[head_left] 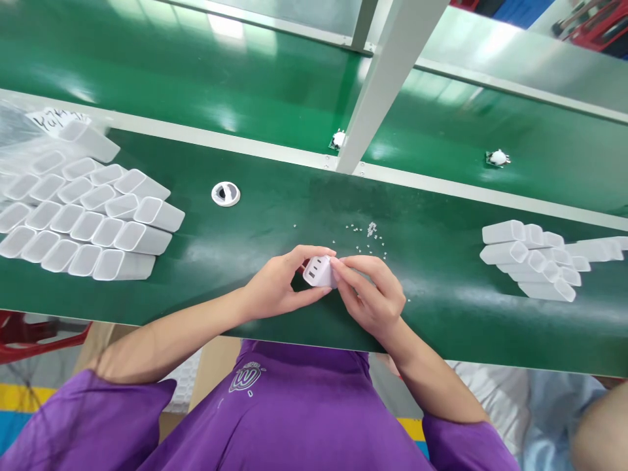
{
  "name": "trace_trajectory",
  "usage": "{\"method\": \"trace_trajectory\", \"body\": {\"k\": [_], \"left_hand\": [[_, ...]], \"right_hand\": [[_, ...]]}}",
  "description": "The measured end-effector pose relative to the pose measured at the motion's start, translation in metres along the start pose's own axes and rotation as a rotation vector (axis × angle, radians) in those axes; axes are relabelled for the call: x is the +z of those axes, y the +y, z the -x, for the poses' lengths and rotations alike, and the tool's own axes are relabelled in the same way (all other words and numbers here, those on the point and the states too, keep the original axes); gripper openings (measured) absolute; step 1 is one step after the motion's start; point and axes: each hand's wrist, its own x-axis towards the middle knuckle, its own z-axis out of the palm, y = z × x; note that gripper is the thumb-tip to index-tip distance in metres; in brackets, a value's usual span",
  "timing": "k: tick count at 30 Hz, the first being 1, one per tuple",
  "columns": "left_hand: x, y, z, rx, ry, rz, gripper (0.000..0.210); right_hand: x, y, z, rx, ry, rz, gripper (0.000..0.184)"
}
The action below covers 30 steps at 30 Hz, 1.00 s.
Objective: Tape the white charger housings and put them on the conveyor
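Between thumb and fingers, my left hand (279, 284) holds a white charger housing (320, 272) above the near part of the bench. Its end face with several dark port slots is turned up and to the left. My right hand (373, 291) is closed, its thumb and fingertips pinched together against the housing's right edge. Whether a small part sits between those fingertips is hidden. Just beyond the hands, small clear bits (371, 229) lie scattered on the green bench top (265, 242).
Stacked white housings (93, 226) fill the left side, beside a plastic bag (19, 137). A smaller stack of white housings (532, 258) lies at right. A white roll of tape (226, 193) rests left of centre. A metal post (387, 85) rises behind; small white parts (498, 157) sit on the green belt.
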Motion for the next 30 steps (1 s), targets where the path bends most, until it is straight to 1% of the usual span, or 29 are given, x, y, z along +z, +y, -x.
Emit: {"method": "trace_trajectory", "body": {"k": [4,9,13,15,19,24,30], "left_hand": [[0.001,-0.002,0.002,0.014,0.005,-0.082,0.041],[0.004,-0.007,0.005,0.011,0.009,-0.182,0.041],[0.005,-0.007,0.003,0.039,0.054,-0.171,0.036],[0.005,-0.005,0.001,0.028,0.071,-0.159,0.034],[0.004,-0.004,0.000,-0.017,0.077,-0.136,0.031],[0.002,-0.006,0.000,0.011,0.089,-0.092,0.029],[0.001,-0.007,-0.001,-0.016,0.071,-0.028,0.029]], "right_hand": [[0.001,0.001,0.002,-0.083,-0.020,0.092,0.037],[0.006,-0.002,0.008,-0.114,-0.034,0.145,0.042],[0.010,-0.007,0.009,-0.017,-0.071,0.092,0.038],[0.011,-0.008,0.008,0.017,-0.092,0.066,0.035],[0.012,-0.009,0.007,0.014,-0.104,0.108,0.035],[0.013,-0.009,0.009,0.009,-0.093,0.077,0.041],[0.012,-0.011,0.010,0.029,-0.097,0.059,0.044]]}}
